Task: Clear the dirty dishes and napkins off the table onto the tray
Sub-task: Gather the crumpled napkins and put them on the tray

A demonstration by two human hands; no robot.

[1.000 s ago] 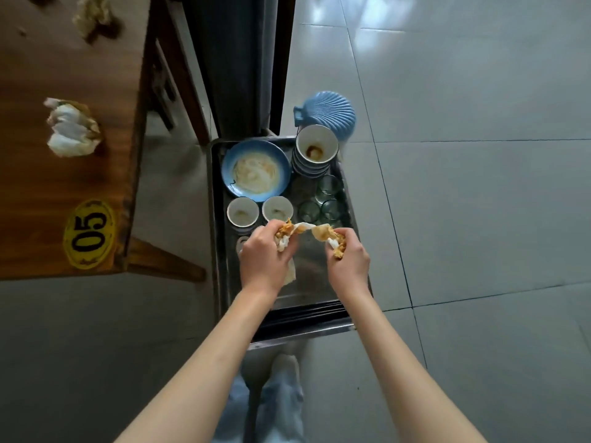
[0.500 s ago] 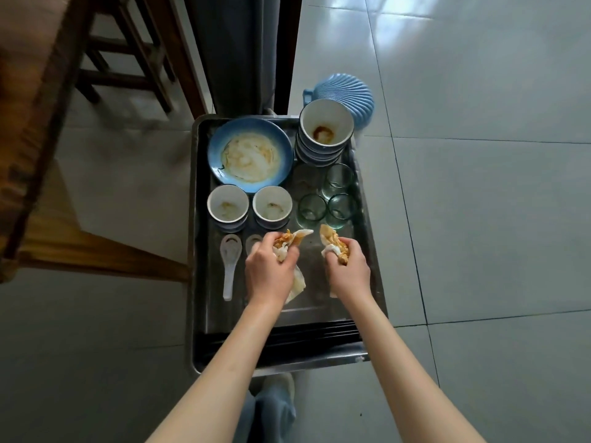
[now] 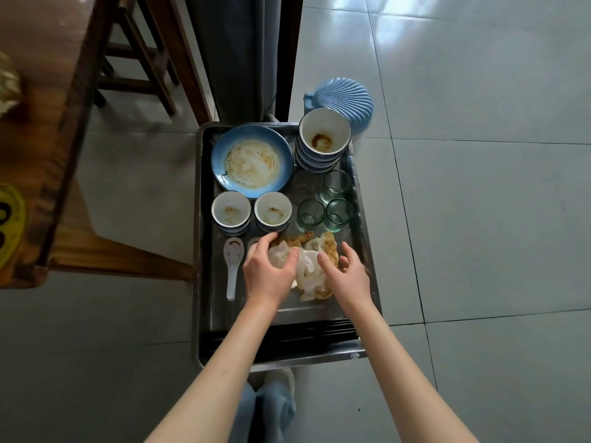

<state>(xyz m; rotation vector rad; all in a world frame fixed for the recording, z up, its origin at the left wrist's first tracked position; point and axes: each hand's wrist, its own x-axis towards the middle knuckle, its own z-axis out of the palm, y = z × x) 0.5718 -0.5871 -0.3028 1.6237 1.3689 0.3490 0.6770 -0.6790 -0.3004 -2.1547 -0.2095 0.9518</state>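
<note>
Hands, left [image 3: 268, 274] and right [image 3: 347, 276], loosely spread over napkins [image 3: 308, 273] beside spoon [image 3: 232, 266], bowls [image 3: 273, 212], glasses [image 3: 324, 212].

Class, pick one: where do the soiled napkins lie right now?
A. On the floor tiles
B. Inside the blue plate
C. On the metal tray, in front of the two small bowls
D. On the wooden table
C: the soiled napkins lie on the metal tray, just nearer the person than the two small bowls, between both hands.
</note>
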